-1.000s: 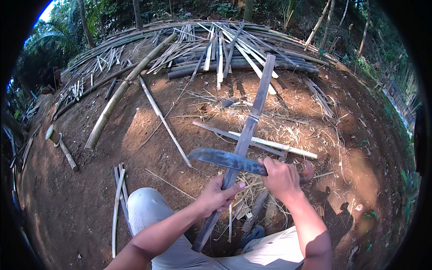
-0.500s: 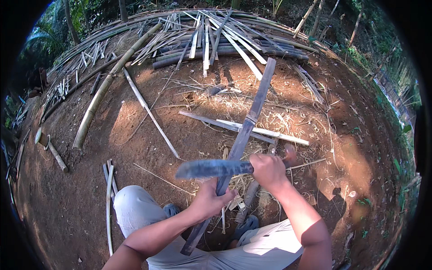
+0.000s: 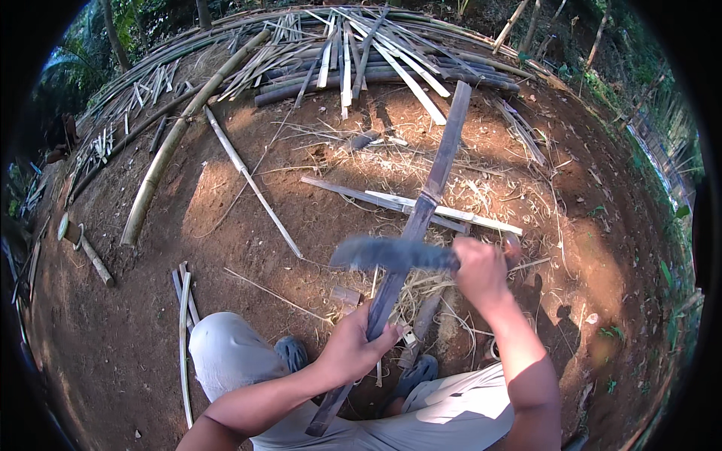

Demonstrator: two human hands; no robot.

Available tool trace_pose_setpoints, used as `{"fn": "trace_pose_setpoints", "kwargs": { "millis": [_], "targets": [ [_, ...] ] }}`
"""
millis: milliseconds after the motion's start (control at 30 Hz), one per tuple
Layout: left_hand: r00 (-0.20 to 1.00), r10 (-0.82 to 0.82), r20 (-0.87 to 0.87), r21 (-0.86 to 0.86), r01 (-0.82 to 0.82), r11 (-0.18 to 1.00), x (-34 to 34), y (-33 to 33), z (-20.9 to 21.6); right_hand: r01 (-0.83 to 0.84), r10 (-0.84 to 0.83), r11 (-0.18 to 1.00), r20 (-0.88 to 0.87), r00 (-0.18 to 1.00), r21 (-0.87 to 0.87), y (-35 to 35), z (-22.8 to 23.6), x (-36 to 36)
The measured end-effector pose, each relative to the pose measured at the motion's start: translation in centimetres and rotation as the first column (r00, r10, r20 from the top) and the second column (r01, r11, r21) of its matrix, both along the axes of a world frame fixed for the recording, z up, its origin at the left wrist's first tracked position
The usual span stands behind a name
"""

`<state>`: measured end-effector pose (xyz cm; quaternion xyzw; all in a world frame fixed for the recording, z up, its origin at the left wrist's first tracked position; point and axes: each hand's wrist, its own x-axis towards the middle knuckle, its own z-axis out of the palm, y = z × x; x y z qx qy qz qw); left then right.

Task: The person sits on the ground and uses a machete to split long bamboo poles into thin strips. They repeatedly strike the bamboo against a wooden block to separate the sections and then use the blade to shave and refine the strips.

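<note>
My left hand [image 3: 353,346] is closed round the lower part of a long dark bamboo slat [image 3: 438,177]. The slat slants from my lap up and away to the right, with a node ring across its middle. In my right hand [image 3: 480,272] is the handle of a machete [image 3: 376,254], its broad dark blade pointing left and lying across the slat above my left hand. The blade is smeared by motion, so I cannot tell whether its edge touches the slat.
Two split strips [image 3: 451,214] lie on the brown soil beyond the blade, amid curly shavings [image 3: 481,197]. A thick bamboo pole [image 3: 169,150] lies at the left. Farther off is a big pile of split bamboo [image 3: 391,60]. Thin strips [image 3: 184,338] rest beside my left knee [image 3: 229,349].
The machete and my right hand have moved right and a little farther away along the slat. The slat's far end has shifted slightly right and away; my left hand still grips it.
</note>
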<state>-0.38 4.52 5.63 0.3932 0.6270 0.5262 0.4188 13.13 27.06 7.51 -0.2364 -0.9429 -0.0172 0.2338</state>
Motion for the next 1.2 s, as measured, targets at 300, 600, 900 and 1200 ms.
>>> {"fn": "trace_pose_setpoints", "kwargs": {
  "millis": [300, 600, 900, 1200],
  "targets": [
    [0.989, 0.038, -0.144, -0.026, -0.042, 0.999, -0.6, 0.7, -0.4, -0.017, 0.021, 0.999, 0.082, 0.996, -0.047, -0.6, -0.8, -0.1],
    [0.984, 0.010, -0.178, -0.044, -0.018, 0.999, -0.6, 0.1, -1.5, 0.209, -0.193, 0.964, 0.110, 0.975, -0.162, 0.4, 0.0, -2.3],
    [0.990, -0.039, -0.133, -0.031, 0.035, 0.999, 0.0, -0.8, -2.3, 0.219, -0.215, 0.976, 0.164, 0.963, -0.007, 2.3, -2.2, -1.8],
    [0.930, 0.005, -0.368, 0.029, 0.006, 1.000, -1.8, 0.2, -0.5, -0.153, 0.151, 0.988, 0.044, 0.988, 0.034, -2.6, -0.6, -2.1]
  ]
}}
